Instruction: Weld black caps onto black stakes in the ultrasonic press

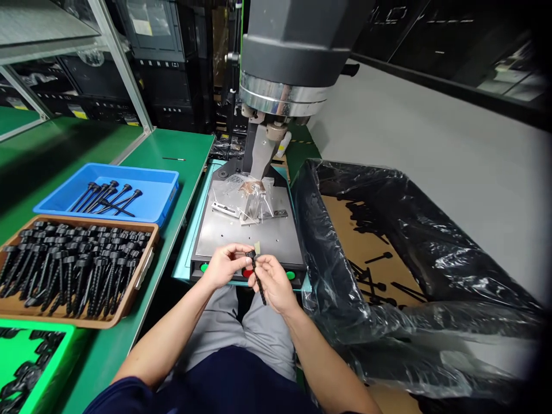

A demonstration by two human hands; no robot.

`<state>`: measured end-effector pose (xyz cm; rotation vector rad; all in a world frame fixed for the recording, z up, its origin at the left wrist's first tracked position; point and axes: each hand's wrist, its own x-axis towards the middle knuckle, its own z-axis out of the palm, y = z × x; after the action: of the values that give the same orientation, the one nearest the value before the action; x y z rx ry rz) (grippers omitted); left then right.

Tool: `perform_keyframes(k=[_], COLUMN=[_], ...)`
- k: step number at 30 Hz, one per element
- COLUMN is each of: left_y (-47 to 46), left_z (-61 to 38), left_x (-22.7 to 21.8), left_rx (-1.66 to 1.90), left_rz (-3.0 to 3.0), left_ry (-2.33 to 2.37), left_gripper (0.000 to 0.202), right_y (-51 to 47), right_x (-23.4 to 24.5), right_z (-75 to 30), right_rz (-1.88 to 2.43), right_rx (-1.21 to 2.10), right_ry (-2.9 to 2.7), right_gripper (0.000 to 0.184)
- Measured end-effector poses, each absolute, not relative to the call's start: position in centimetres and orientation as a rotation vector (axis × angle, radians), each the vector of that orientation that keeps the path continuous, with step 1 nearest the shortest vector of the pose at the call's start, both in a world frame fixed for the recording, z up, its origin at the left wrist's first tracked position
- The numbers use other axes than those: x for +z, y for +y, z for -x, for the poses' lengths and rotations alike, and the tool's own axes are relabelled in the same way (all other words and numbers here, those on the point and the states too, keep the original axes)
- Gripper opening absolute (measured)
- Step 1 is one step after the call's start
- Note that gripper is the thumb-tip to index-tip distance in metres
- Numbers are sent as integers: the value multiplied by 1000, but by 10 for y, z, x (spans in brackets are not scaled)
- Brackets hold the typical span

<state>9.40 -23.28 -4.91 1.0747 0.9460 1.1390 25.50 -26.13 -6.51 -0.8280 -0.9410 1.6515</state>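
Note:
Over the front edge of the machine's metal plate, both my hands meet on one black capped rod (pixel 259 286). Thumb and fingers of my left hand (pixel 226 265) pinch its wider head end. The fingers of my right hand (pixel 275 282) are closed on the rod just below the head, and its ribbed shaft slants down past them. A small beige piece (pixel 257 247) shows right at the head; whether it is attached to the rod, I cannot tell. Beyond my hands, a clear plastic-wrapped fixture (pixel 254 198) sits under the machine's grey vertical tool (pixel 262 152).
To the left are a brown tray (pixel 149 241) packed with capped rods, a blue tray (pixel 159 198) with several more, and a green bin (pixel 56 351) of black parts. A plastic-lined box (pixel 448 241) with rods stands right. Green buttons (pixel 291 275) line the machine's front.

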Motion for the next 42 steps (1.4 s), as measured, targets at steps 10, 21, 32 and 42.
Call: perform_keyframes(k=[10, 21, 32, 42], left_y=[-214, -131, -126, -116], left_z=[-96, -102, -108, -109], left_x=[-63, -26, -7, 4], left_rx=[1135, 1400, 1427, 1465], left_rz=[-1115, -652, -741, -758], left_ry=[1032, 966, 834, 844], left_gripper=[42, 49, 50, 79], right_y=[-233, -164, -126, -93], right_x=[-75, -76, -55, -29], right_z=[-259, -255, -225, -236], right_rz=[899, 883, 720, 988], right_rx=[1753, 1635, 1458, 683], right_ry=[-721, -568, -969, -1210], right_gripper=[37, 38, 35, 26])
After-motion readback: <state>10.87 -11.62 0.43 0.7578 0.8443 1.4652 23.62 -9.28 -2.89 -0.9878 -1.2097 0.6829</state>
